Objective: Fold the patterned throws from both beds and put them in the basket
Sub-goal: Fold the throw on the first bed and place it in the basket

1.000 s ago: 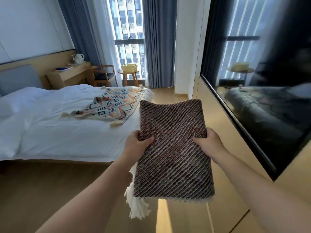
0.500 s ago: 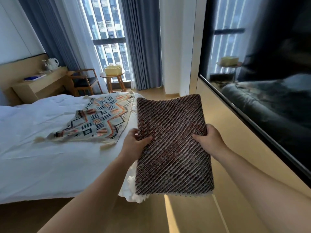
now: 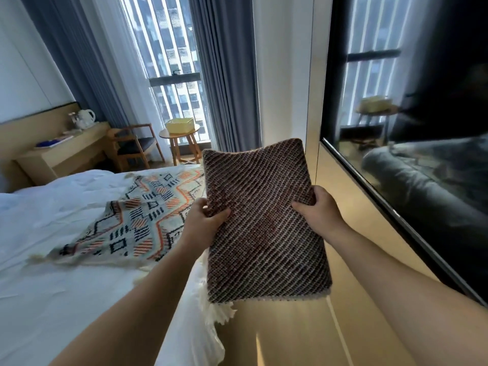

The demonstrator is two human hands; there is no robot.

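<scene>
A folded brown striped throw (image 3: pixel 264 223) with a white fringe at its lower left is held flat in front of me. My left hand (image 3: pixel 203 220) grips its left edge and my right hand (image 3: pixel 320 210) grips its right edge. A second throw (image 3: pixel 137 223), pale with orange and black geometric patterns, lies spread out on the white bed (image 3: pixel 52 273) to the left. A yellow basket (image 3: pixel 179 125) stands on a small round wooden table (image 3: pixel 182 140) by the window, far ahead.
A wooden chair (image 3: pixel 134 143) and a desk (image 3: pixel 60 154) with a white kettle (image 3: pixel 84 118) stand beyond the bed. A large dark screen (image 3: pixel 422 154) covers the wall on the right. Wooden floor runs between bed and wall toward the curtains.
I have moved forward alongside the bed; the bed and patterned throw slid left and nearer, and the basket table looks closer. Both hands keep the same grip on the folded throw.
</scene>
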